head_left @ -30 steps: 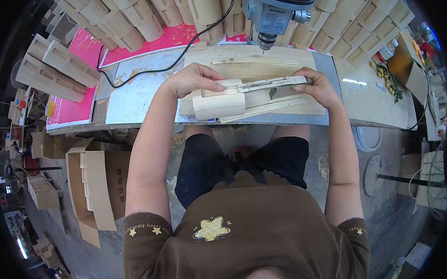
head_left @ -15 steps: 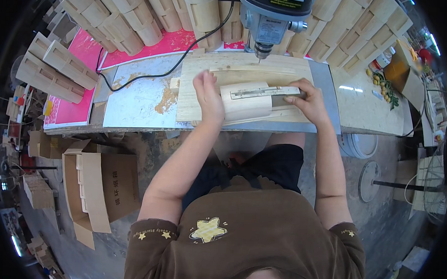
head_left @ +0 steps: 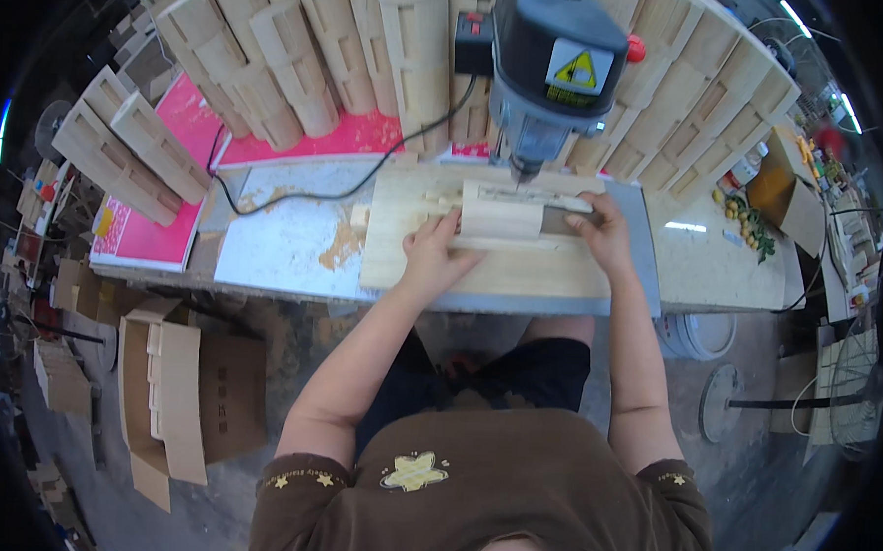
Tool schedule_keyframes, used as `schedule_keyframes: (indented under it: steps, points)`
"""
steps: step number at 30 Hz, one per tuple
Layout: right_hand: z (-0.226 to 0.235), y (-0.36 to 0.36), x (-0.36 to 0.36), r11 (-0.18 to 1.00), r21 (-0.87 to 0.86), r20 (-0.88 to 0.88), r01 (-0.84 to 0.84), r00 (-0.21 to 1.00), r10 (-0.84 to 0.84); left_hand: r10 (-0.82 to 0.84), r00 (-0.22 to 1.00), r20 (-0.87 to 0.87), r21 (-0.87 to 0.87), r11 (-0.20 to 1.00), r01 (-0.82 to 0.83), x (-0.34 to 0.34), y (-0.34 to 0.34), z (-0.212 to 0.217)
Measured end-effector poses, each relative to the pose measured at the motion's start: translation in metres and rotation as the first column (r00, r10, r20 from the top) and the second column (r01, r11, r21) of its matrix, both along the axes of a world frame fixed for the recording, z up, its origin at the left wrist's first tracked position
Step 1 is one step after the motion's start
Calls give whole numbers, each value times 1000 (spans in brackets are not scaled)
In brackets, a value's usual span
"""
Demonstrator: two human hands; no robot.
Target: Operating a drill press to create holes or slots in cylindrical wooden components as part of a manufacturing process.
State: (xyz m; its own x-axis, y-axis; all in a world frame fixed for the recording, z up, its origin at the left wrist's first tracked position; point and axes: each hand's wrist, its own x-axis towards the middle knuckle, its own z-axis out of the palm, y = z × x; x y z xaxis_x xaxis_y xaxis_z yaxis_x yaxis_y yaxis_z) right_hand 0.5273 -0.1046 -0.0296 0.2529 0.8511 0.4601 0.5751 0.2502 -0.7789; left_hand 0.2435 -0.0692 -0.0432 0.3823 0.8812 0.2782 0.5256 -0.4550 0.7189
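Note:
A pale wooden cylinder (head_left: 501, 222) lies sideways on a wooden board (head_left: 412, 269), under the chuck (head_left: 525, 169) of a drill press (head_left: 554, 59). Along its upper side runs a narrow, light-coloured slotted strip (head_left: 553, 200), and a grey bar sticks out of its right end. My right hand (head_left: 603, 231) pinches the strip and bar at that end, thumb nearer me. At the cylinder's left end, my left hand (head_left: 436, 259) has its fingers curled against the wood, the thumb stretched along the near side. Whether the drill bit touches the piece is hidden.
Stacked wooden cylinders with cut-out slots (head_left: 293, 67) stand behind the board, on both sides of the drill press. A black cable (head_left: 352, 188) loops across the left of the bench. Below sits an open cardboard box (head_left: 185, 392); a white bucket (head_left: 700, 336) is at right.
The cylinder has turned straighter and now lies under the chuck. My left hand has come down from its raised pose to the cylinder's left end. My right hand keeps its grip. The view has tilted up.

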Motion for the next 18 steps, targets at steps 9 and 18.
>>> schedule_keyframes:
  steps: [9, 18]
  points:
    - [10, 6, -14, 986, -85, 3, -144, 989, 145, 63, 984, -165, 175, 984, -34, -10, 17, -22]
    - [113, 33, 19, 989, 147, 302, 9, 952, -53, 68, 992, -103, 153, 987, -52, -6, 22, -20]
